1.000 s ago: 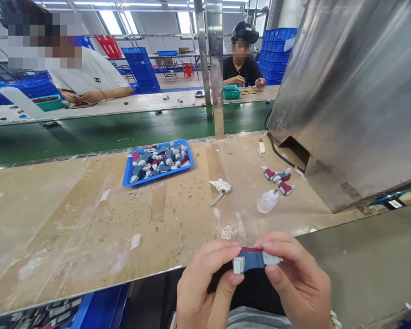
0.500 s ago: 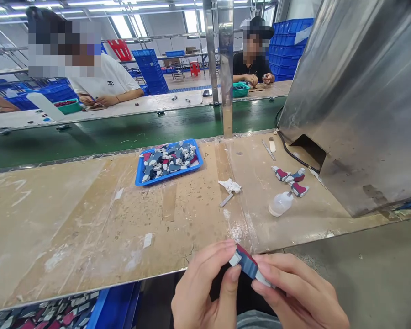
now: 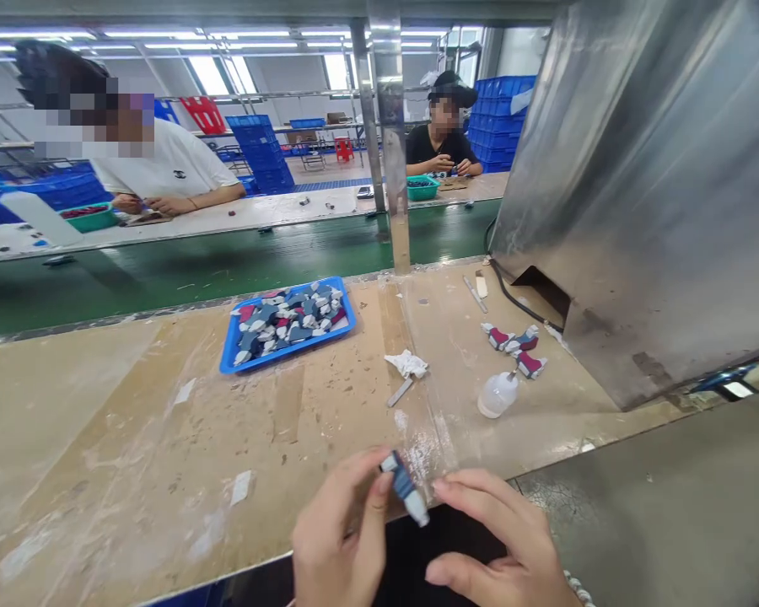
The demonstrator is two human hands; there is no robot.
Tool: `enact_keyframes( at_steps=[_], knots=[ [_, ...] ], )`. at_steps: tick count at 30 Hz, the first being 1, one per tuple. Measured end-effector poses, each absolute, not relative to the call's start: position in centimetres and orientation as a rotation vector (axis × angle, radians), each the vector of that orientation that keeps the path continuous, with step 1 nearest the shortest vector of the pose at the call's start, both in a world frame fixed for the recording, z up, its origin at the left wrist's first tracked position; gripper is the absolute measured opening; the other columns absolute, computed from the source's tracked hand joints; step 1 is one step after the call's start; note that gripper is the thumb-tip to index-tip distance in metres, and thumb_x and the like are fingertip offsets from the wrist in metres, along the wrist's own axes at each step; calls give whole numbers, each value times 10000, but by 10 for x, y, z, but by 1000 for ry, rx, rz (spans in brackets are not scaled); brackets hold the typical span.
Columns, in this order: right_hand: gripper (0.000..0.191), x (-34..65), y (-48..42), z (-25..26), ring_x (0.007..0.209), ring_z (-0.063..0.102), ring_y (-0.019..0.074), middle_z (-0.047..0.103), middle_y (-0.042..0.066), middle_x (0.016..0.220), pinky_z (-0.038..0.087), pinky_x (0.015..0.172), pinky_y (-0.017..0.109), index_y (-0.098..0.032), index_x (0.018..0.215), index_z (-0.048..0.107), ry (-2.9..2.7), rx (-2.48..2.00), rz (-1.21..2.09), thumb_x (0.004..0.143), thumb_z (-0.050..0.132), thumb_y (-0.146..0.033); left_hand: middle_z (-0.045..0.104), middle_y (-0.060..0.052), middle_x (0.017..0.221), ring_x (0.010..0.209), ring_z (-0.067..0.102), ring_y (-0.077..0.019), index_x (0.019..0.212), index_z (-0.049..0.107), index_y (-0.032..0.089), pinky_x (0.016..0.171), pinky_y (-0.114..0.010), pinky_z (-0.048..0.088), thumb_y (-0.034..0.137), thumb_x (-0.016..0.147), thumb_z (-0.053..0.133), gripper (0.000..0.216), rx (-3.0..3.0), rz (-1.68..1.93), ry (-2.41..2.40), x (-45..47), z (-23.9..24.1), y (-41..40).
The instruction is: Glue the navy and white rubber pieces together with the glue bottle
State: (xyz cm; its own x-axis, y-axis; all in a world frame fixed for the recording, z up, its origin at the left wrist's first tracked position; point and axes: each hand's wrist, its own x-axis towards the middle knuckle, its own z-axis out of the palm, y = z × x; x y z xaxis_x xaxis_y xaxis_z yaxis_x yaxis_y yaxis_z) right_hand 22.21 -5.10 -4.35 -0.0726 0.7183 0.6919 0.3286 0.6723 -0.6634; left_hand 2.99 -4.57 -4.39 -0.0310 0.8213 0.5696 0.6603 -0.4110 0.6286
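Between thumb and fingers, my left hand (image 3: 347, 523) pinches a small blue-grey piece with whitish ends (image 3: 406, 489) over the table's front edge. The piece slants, its lower white end pointing to the right. Just right of it, my right hand (image 3: 499, 531) holds nothing, its thumb and fingers apart. Further back on the table, a blue tray (image 3: 234, 364) is heaped with similar blue, maroon and white pieces. A few more such pieces (image 3: 530, 364) lie at the right, beside a clear squeeze bottle (image 3: 498, 396).
A crumpled white tissue (image 3: 408, 364) and a small metal bar (image 3: 400, 392) lie mid-table. A metal housing (image 3: 638, 211) stands on the right, a metal post (image 3: 392, 152) at the back. Beyond the green belt (image 3: 164, 274), two people work at another table.
My right hand has let go of the piece and opened, moving a little away from it. My left hand keeps it and has shifted left. The camera view has tilted up slightly.
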Motion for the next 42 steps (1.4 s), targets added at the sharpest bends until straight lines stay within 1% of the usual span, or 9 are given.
enact_keyframes(
  at_steps=[4,8,10,15,20,27,33,39,42],
  knots=[
    [126,255,-38,-70,867,669,198,671,66,958,585,773,295,-226,1061,655,-1387,-1215,252,958,677,-295,776,-45,1049,908,769,-178,1166,684,229,832,-225,622,215,963,601,220,2290,1377,1545,6,-59,-23],
    [554,277,-15,-74,1028,574,259,567,113,1235,497,961,475,-235,1318,511,-1268,-1481,358,878,746,-477,771,-47,1086,993,758,-185,1139,692,239,896,-241,616,199,975,575,205,2373,1255,1355,4,-62,-17],
    [669,279,-4,-69,1067,552,278,552,108,1254,478,976,501,-251,1393,463,-1370,-1511,427,854,749,-527,768,-59,1097,1001,757,-199,1149,681,238,876,-263,628,263,972,601,196,2295,1212,1389,11,-58,-20],
    [541,276,12,-67,1174,537,321,570,124,1277,464,1005,531,-241,1379,497,-1568,-1520,483,925,661,-485,728,-76,1086,971,743,-212,1036,712,235,801,-289,635,328,934,665,146,2175,1252,1577,26,-50,-28],
    [560,283,11,-75,1231,569,327,622,125,1322,423,1069,558,-248,1396,439,-1590,-1519,666,936,653,-486,760,-70,1002,860,760,-189,1223,646,210,767,-270,635,250,984,602,247,2238,1290,1612,22,-60,-30],
    [480,273,-8,-74,997,660,229,666,68,1144,536,852,346,-274,1278,450,-1330,-1264,1020,926,708,-474,778,-77,1045,949,772,-191,1052,645,189,804,-236,622,175,990,597,79,2355,1335,1637,24,-65,-33],
    [400,250,-8,-66,856,594,191,622,29,995,484,734,286,-291,1257,495,-1192,-1126,1154,969,620,-539,792,-86,1032,941,777,-186,1049,677,155,855,-235,606,87,947,649,126,2431,1389,1615,27,-63,-38],
    [438,246,0,-57,647,498,121,580,-10,853,464,604,231,-275,1082,643,-919,-985,1172,759,878,-455,765,-134,1165,1085,740,-210,1153,698,124,927,-287,611,-66,852,681,357,2464,1412,1532,26,-75,-49],
    [397,247,7,-51,583,432,114,537,-9,781,455,521,229,-249,997,673,-641,-938,1164,733,880,-460,758,-132,1185,1134,719,-204,1176,698,128,967,-306,602,-82,859,659,382,2488,1372,1547,24,-76,-53]
  ],
)
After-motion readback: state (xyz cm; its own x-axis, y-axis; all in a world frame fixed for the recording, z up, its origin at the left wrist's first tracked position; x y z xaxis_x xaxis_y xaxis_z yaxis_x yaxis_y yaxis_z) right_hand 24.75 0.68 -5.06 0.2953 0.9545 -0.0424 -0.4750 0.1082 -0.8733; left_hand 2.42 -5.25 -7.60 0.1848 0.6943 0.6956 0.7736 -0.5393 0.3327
